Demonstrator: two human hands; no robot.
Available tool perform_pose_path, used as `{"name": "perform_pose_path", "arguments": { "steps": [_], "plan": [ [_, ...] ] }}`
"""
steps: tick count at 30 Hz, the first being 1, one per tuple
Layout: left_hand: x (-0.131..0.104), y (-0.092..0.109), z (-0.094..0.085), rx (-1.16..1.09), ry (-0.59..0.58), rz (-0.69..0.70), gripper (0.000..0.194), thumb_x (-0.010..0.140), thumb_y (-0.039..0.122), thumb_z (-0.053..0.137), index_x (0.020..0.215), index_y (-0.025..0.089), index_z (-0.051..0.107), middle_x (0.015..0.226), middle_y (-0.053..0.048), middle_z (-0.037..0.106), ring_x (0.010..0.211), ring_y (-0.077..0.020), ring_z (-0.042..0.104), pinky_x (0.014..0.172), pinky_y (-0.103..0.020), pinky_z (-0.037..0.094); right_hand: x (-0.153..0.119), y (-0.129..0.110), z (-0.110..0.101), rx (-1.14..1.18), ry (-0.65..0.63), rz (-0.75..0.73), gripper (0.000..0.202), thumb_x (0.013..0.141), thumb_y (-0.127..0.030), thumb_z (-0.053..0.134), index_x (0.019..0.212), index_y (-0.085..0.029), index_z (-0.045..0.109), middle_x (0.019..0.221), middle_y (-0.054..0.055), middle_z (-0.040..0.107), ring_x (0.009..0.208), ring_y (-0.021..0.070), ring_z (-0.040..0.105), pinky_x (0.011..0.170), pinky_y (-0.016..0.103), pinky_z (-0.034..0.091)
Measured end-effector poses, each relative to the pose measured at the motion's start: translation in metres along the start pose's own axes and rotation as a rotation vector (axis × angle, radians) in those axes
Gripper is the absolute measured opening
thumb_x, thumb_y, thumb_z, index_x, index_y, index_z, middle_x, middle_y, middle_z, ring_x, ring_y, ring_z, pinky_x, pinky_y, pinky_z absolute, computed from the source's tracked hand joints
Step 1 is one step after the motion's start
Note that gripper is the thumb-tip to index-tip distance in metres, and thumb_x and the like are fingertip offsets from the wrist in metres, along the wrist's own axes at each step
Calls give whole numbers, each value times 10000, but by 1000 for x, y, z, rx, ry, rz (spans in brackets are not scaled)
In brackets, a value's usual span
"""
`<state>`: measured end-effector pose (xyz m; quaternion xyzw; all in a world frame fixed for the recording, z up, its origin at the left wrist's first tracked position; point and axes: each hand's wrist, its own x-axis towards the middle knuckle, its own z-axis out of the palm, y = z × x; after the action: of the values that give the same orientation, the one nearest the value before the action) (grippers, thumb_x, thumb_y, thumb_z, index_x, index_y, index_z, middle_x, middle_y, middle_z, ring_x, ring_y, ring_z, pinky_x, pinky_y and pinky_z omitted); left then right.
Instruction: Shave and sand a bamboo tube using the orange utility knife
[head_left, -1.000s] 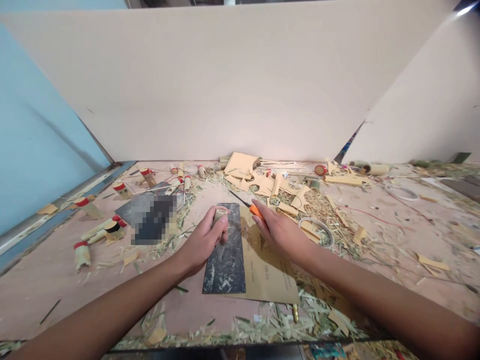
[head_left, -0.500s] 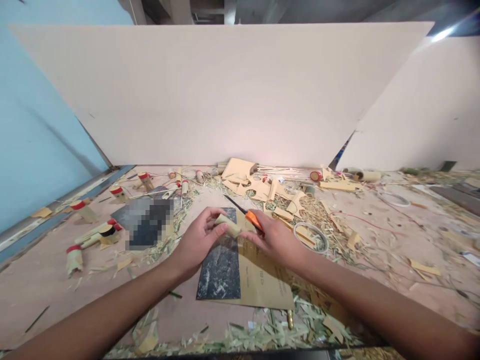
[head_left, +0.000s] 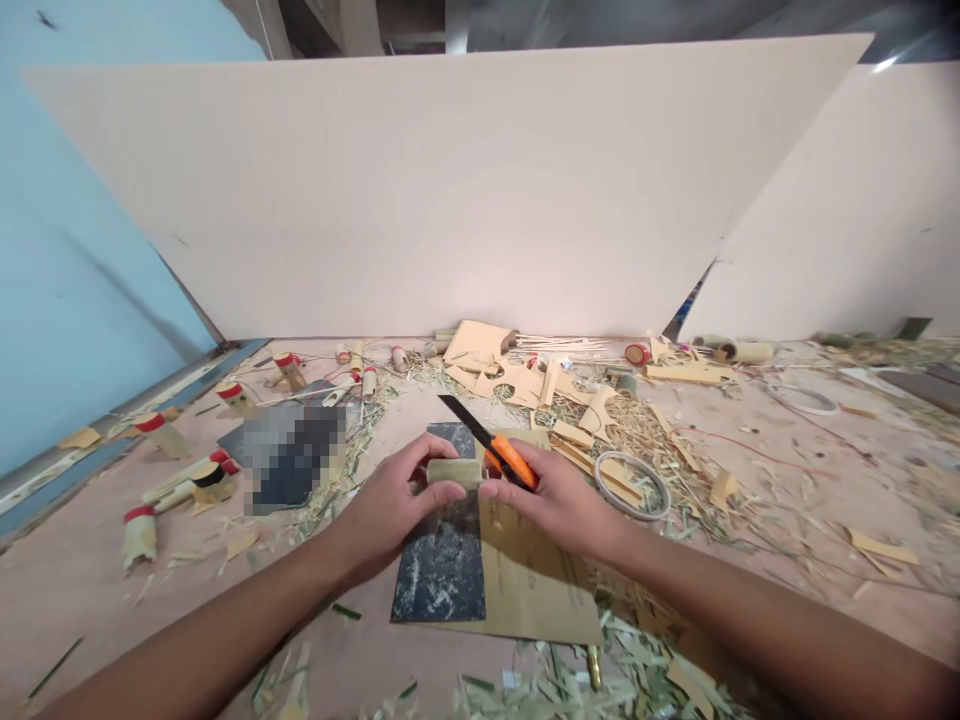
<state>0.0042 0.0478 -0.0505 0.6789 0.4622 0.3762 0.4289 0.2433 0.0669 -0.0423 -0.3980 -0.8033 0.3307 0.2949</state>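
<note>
A short piece of bamboo tube (head_left: 453,473) lies level between my hands, above the dark sandpaper sheet (head_left: 442,570). My left hand (head_left: 409,487) is closed round its left end, thumb in front and fingers behind. My right hand (head_left: 551,490) grips the orange handle of a utility knife (head_left: 514,462); its dark blade is out and points up and to the left. The right thumb and fingertips are at the tube's right end; whether they press on it I cannot tell. Beneath the sandpaper lies a brown printed sheet (head_left: 532,590).
Bamboo tubes with red ends (head_left: 140,535) lie along the left. A roll of tape (head_left: 632,486) rests right of my right hand. Cut yellowish card (head_left: 517,385), thin sticks (head_left: 562,345) and shavings (head_left: 555,680) litter the table. A pale upright board (head_left: 450,200) closes off the back.
The bamboo tube has turned from tilted to level. The knife has swung so its blade shows broader. The head view has shifted slightly.
</note>
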Motion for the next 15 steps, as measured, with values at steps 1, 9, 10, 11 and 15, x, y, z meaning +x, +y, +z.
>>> {"name": "perform_pose_path", "arguments": {
  "steps": [1,9,10,11,15],
  "plan": [
    [0,2,-1,80,-3,18,307,898,431,762,1110,242,647,1022,-4,681,895,-200,618,778,-291,458,1,1,0,46,-5,8,363,979,-562,625,992,-200,631,872,-3,636,792,172,581,706,279,456],
    [4,2,-4,304,-1,257,179,1007,273,593,1158,245,686,1219,-59,663,1174,-248,594,1024,-344,429,-1,-2,3,141,-24,44,345,992,-536,602,1056,-205,678,841,-12,607,733,153,529,657,267,431],
    [4,1,-4,297,10,277,208,1021,248,550,1184,243,680,1249,-69,658,1198,-247,588,1041,-346,429,0,-3,3,144,-23,51,348,998,-536,587,1056,-206,680,820,-16,595,707,149,515,630,262,421],
    [5,0,-5,291,23,288,237,1026,226,519,1207,240,672,1272,-79,655,1213,-248,587,1049,-349,433,0,-2,3,144,-15,58,349,1002,-534,572,1050,-206,681,806,-18,587,686,145,506,608,259,412],
    [4,-1,-6,303,55,326,316,1034,184,453,1275,239,650,1336,-100,644,1276,-255,571,1107,-379,421,5,6,2,147,25,147,301,999,-467,536,1076,-208,668,793,-14,603,614,138,505,539,252,401]
  ]
}}
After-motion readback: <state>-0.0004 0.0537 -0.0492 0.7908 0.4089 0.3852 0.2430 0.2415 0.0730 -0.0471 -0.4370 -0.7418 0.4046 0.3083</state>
